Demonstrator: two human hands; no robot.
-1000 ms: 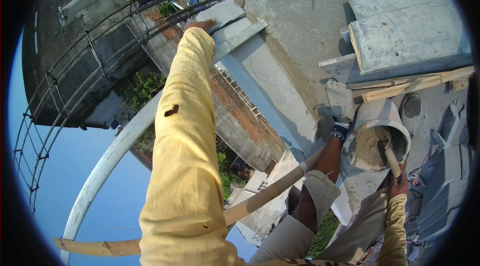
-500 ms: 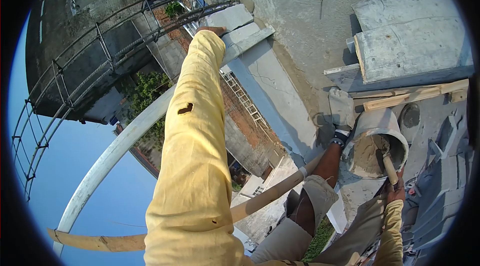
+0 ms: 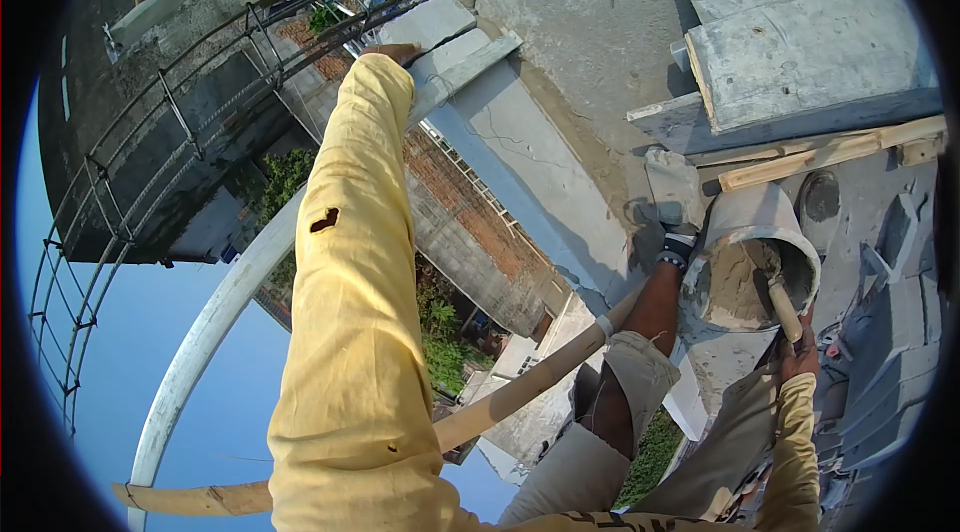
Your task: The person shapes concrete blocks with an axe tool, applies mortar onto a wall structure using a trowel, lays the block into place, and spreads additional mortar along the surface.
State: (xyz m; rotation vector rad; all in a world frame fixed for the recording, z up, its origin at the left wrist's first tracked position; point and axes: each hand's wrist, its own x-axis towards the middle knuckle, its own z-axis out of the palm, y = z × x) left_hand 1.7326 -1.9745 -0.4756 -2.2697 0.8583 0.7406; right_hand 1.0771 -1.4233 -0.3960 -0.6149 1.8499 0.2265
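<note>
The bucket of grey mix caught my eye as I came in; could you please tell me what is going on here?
A person in yellow sleeves has both hands occupied. The right hand holds a trowel by its handle, with the tool reaching into the bucket, where grey mix sits. The left hand is stretched out to the edge of a pale block; whether it grips it is unclear.

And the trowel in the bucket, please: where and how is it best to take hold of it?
Probably around the handle, coming from the person's right with the right hand, which is at its outer end. The handle slants out past the rim of the bucket toward that hand; the other end sits among the mortar.
</note>
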